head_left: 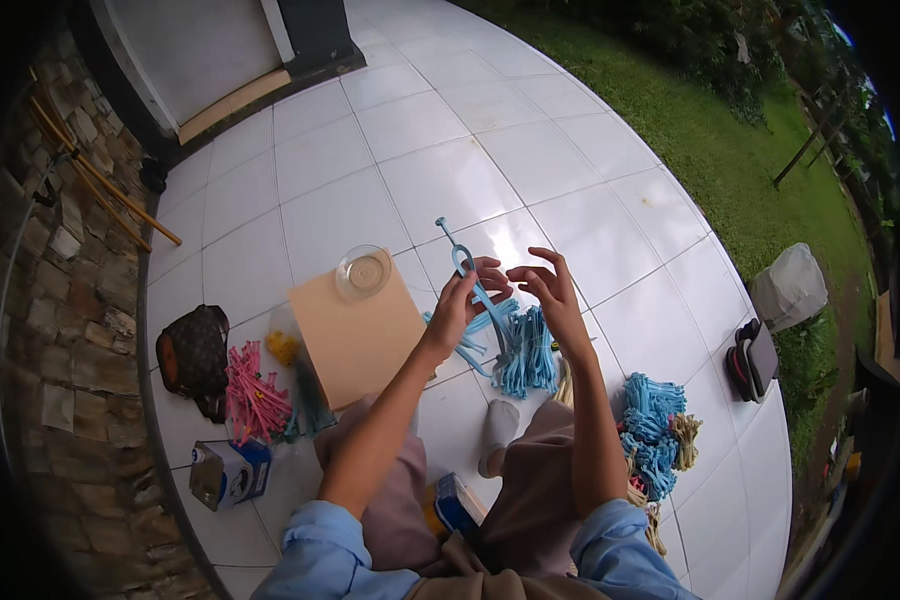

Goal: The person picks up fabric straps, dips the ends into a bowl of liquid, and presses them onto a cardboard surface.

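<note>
**Blue strip held up over white tile, both hands on it**

Left hand [457, 305] is closed around a thin blue looped strip [467, 268], pinching it near the lower part of the loop; its straight tail sticks up and away. Right hand [548, 290] is half open, fingers spread and curled, fingertips just beside the strip; can't tell if it actually grips.

Strip sits raised between the hands, above a bundle of similar blue strips [525, 350] lying on the tiled floor [420, 170].

Handling guess: light, thin, springy plastic or pipe-cleaner type. It bends easily and won't break, though it could flick out of a loose pinch. Best hold is at the loop's crossing point, not the free tail.

Around it: a tan board [355, 335] with a clear glass bowl [363, 271] at its far edge, a pink pile [255, 395] at left, a brown bag [195, 352], a second blue pile [655, 430] at right, and grass [730, 140] beyond.
</note>
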`<state>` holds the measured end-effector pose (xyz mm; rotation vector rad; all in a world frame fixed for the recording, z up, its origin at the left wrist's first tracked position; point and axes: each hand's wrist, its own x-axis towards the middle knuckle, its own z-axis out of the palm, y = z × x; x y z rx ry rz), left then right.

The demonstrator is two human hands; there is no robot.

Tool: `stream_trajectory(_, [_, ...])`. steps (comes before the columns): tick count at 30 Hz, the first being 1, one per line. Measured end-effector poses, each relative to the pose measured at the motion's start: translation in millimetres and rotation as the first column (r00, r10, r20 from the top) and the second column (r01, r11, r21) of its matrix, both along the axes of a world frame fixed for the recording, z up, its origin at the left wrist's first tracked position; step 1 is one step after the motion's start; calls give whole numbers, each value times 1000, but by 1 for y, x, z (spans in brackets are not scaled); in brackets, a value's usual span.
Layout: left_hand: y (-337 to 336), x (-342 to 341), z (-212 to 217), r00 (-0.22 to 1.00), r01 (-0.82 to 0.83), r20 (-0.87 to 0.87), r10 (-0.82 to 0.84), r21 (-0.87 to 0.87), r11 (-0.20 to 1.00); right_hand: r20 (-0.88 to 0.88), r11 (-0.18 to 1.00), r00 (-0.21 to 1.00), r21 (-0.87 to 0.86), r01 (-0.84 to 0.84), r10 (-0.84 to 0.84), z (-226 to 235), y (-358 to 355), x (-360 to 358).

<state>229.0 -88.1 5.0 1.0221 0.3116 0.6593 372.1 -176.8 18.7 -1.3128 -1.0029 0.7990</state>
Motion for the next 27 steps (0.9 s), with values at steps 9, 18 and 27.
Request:
stream_trajectory(9, [1,-22,-9,950,-266,132,283,-135,955,-310,862,875,-234,-450,372,-15,13,-29])
stream_trajectory(18, [5,-85,-16,380,-78,52,924,997,-24,330,876,832,-351,-330,446,-2,27,-55])
stream_trajectory(27, [-4,-138,-32,661,156,-380,647,913,377,288,658,644,-599,-456,708,7,52,-75])
